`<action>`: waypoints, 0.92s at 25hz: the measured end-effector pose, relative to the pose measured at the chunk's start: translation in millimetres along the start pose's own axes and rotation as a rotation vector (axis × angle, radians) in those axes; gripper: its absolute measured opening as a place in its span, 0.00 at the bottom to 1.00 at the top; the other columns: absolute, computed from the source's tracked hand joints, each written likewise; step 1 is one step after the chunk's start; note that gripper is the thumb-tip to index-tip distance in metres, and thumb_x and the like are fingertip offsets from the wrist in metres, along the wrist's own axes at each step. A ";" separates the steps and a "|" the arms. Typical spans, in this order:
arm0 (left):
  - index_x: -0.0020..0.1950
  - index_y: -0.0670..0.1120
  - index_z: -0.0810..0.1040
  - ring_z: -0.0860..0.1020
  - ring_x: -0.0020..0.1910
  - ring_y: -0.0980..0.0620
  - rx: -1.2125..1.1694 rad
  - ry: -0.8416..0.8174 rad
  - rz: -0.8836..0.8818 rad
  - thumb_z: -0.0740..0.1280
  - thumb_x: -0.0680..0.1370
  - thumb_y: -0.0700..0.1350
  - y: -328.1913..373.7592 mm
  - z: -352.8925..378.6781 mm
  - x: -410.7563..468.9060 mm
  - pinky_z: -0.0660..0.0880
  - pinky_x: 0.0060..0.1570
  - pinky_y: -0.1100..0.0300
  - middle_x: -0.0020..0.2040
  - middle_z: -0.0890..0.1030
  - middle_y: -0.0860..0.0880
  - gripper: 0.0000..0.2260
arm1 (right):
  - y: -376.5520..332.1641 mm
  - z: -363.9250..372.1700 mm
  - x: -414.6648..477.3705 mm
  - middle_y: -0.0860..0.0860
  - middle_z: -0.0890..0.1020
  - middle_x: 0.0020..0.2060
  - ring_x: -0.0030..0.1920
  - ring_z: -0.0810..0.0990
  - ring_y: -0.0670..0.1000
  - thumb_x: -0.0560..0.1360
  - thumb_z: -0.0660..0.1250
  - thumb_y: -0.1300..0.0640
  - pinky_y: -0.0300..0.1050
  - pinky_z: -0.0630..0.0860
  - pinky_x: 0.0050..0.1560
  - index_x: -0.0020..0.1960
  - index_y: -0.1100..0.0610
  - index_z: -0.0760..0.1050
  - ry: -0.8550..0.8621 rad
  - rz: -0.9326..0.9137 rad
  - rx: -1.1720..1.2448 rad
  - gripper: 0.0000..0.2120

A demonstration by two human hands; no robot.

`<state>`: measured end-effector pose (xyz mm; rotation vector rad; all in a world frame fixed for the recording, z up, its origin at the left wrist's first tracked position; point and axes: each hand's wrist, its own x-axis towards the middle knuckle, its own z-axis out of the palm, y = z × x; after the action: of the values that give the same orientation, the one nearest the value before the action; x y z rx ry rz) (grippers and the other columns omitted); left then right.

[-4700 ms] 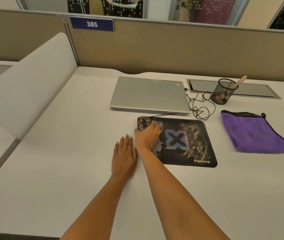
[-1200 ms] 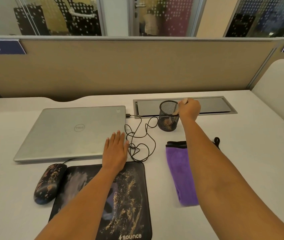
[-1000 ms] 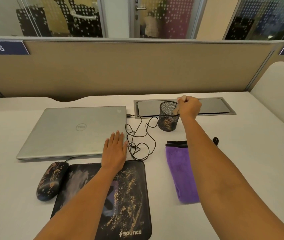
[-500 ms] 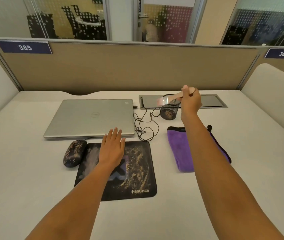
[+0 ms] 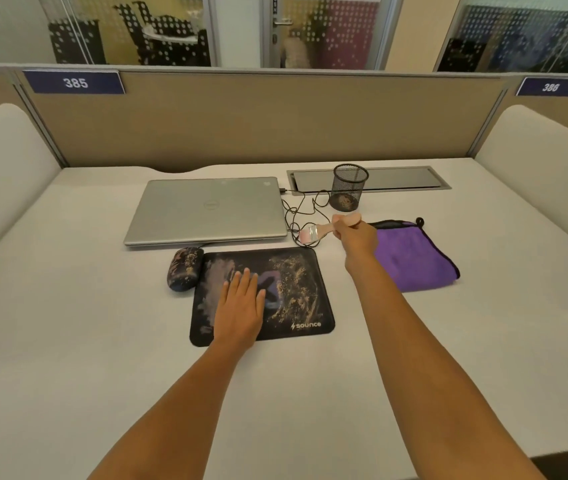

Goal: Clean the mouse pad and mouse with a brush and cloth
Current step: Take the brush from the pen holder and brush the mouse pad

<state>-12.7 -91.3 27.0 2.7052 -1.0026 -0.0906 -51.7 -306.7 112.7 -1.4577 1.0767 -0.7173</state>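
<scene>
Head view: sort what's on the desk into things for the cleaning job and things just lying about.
For the job: brush, gripped by the right hand; mouse pad, under the flat left hand; mouse; cloth.
Lying about: laptop; mesh cup; cable.

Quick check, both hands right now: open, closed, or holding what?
Left hand: open, fingers straight, resting flat on the mouse pad.
Right hand: closed around the handle of the brush, held above the desk.
</scene>
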 end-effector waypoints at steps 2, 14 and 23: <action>0.76 0.46 0.47 0.44 0.76 0.51 -0.021 -0.007 0.012 0.35 0.77 0.54 1.8 4.0 -14.2 0.37 0.71 0.56 0.77 0.48 0.48 0.28 | 3.3 -1.3 -10.3 0.58 0.84 0.49 0.50 0.80 0.55 0.74 0.69 0.54 0.50 0.76 0.51 0.53 0.61 0.81 0.004 -0.061 -0.098 0.13; 0.75 0.46 0.49 0.45 0.76 0.50 -0.022 0.026 -0.007 0.19 0.67 0.62 19.7 27.1 -32.7 0.35 0.70 0.57 0.77 0.50 0.47 0.43 | -3.2 -0.3 -19.4 0.58 0.84 0.48 0.51 0.81 0.55 0.73 0.66 0.67 0.36 0.72 0.45 0.49 0.63 0.83 -0.277 -0.496 -0.507 0.09; 0.75 0.46 0.48 0.44 0.76 0.52 -0.030 0.026 -0.047 0.26 0.70 0.60 21.8 30.7 -36.2 0.37 0.71 0.59 0.77 0.50 0.49 0.38 | -7.7 3.9 -6.3 0.56 0.84 0.52 0.51 0.80 0.49 0.75 0.66 0.65 0.28 0.70 0.43 0.54 0.60 0.82 -0.562 -0.570 -0.822 0.10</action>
<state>-58.4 -90.3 1.9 2.6960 -0.9235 -0.0791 -49.1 -299.8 120.3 -2.5390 0.5008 -0.1751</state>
